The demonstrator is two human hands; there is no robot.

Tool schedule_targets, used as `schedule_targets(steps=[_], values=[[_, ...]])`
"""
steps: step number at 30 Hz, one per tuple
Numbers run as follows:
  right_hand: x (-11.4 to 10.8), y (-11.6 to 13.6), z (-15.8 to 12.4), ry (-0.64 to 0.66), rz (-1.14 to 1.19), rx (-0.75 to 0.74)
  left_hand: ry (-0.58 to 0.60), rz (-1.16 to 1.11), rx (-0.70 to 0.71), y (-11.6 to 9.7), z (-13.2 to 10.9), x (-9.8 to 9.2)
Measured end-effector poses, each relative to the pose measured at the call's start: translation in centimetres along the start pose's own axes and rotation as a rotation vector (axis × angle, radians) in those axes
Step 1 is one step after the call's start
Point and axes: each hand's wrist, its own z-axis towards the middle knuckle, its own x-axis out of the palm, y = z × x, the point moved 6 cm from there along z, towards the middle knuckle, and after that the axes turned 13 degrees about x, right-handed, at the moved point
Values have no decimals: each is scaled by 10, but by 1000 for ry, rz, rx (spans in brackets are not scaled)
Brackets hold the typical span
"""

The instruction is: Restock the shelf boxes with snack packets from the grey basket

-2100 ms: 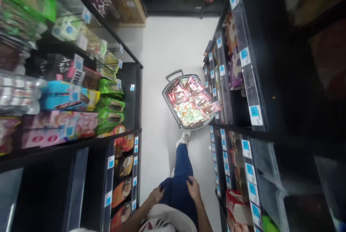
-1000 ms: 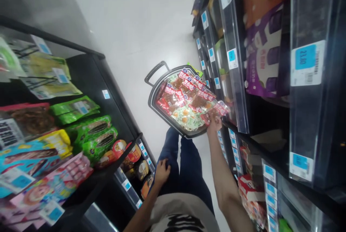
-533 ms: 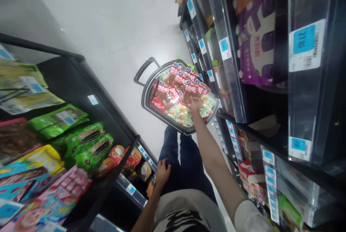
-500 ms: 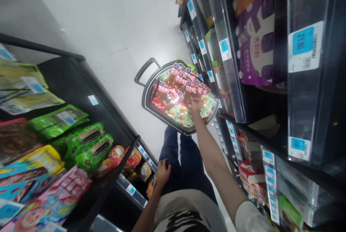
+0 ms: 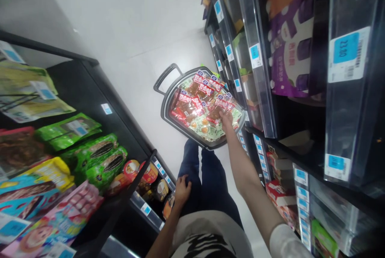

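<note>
A grey shopping basket (image 5: pixel 168 101) with a dark handle stands on the white floor ahead of my feet, filled with red snack packets (image 5: pixel 192 103) over green-and-white packets with yellow dots. My right hand (image 5: pixel 226 118) reaches down into the basket, fingers closed on a bunch of the red packets at its right side. My left hand (image 5: pixel 182 186) rests on my left thigh, on the blue jeans, fingers curled against the cloth and holding nothing.
Black shelves line both sides of a narrow aisle. On the left hang green, yellow and pink snack bags (image 5: pixel 99 158). On the right are clear-fronted bins with blue price tags (image 5: pixel 344 49) and purple-and-orange bags (image 5: pixel 288 49). White floor (image 5: pixel 135 17) stretches ahead.
My right arm left my thigh and stretched out to the basket. Over the last half second the hand shifted slightly right among the red packets. My left hand stayed on my thigh.
</note>
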Motion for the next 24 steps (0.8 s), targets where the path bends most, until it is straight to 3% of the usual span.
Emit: schedule_targets(steps=[8, 24], values=[[19, 20, 0, 68, 82, 6, 18, 17, -5, -4, 1, -2], [19, 45, 20, 91, -53, 24, 3, 47, -17, -11, 2, -3]])
